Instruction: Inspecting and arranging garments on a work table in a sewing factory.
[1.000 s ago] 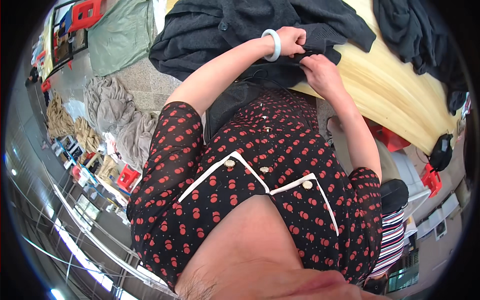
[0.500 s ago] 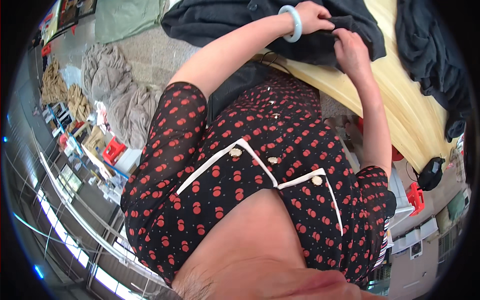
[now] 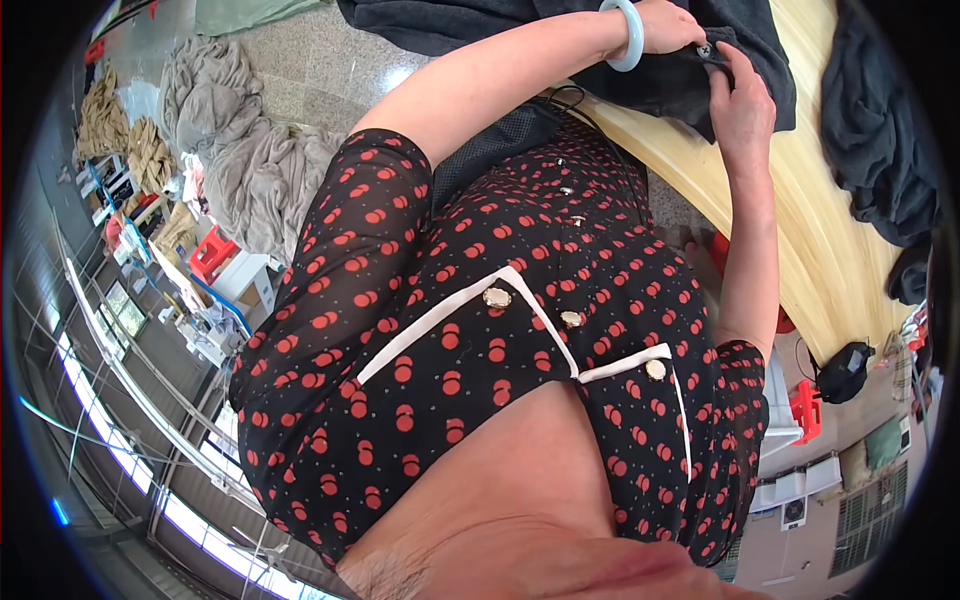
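A dark charcoal garment (image 3: 655, 95) is spread over the near end of the pale wooden table at the top of the view. My left hand (image 3: 668, 26), with a pale jade-like bangle (image 3: 635, 38) on the wrist, pinches the garment's edge. Close on its right, my right hand (image 3: 742, 108) grips the same edge between thumb and fingers. A small dark round button (image 3: 704, 50) shows on the cloth between my fingertips. Part of the garment runs out of view at the top.
The wooden table (image 3: 790, 215) stretches to the right, with more dark cloth (image 3: 868, 130) along its far side. Heaps of grey-brown cloth (image 3: 235, 130) lie on the floor at left. Red stools (image 3: 212, 252) stand farther off. A black bag (image 3: 845, 372) sits at the table's right end.
Both hands have shifted slightly right in the picture, along with the garment. The fingers have rearranged on its edge, and the button now shows between them.
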### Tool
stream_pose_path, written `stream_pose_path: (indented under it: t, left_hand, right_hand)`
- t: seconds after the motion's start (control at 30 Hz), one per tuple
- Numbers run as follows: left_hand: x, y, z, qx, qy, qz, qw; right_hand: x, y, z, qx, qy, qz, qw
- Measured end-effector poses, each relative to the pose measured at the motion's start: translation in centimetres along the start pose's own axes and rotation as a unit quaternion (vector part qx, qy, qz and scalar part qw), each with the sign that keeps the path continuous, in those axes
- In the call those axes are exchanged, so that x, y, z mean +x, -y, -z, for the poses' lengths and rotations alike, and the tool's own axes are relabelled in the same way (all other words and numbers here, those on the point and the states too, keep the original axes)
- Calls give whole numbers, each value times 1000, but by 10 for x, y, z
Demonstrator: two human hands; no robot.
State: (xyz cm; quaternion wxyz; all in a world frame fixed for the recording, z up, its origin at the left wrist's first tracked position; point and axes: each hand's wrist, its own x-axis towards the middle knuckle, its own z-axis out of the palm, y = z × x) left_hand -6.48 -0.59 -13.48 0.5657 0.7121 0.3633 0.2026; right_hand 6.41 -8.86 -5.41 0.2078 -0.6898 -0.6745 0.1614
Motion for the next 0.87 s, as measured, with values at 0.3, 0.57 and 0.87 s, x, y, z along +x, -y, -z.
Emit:
stream_pose_path:
  t: [0.3,0.57,0.87]
  left_hand:
    - [3,-25,-4,153,130,54,978]
    - [-23,-55,1,236,58,29,970]
    - [-33,-46,-5,287,16,-22,957]
  right_hand:
    - [3,-8,7,-54,71,21,996]
    - [6,-7,10,-25,73,42,996]
    - [-3,-11,2,-77,116,62,988]
